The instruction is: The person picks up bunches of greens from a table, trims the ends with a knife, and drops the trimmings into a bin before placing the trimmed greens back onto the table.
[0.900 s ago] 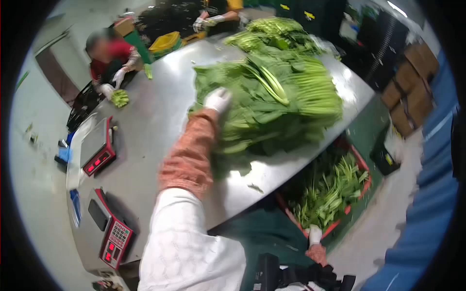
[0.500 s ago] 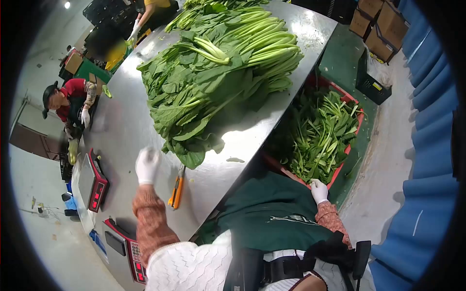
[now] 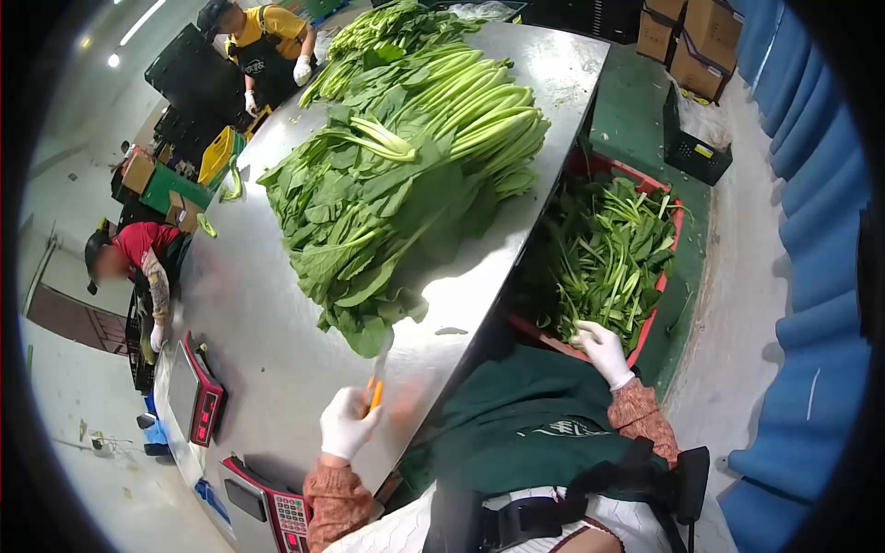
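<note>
Moved: white-gloved left hand [image 3: 348,424] now on the orange plastic-handled cutter [image 3: 376,393], no longer loose on the silver metal tabletop [image 3: 253,359]. So cutter is in hand, left fingers closed round it; leafy green vegetable heap [image 3: 350,217] just beyond them. White-gloved right hand [image 3: 606,355] by red plastic crate [image 3: 679,236], fingers curled; cannot tell if pinching anything.

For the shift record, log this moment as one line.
left hand: holding orange utility knife, blade toward leafy greens | right hand: at red crate, grip unclear | leafy greens: piled on metal table
</note>
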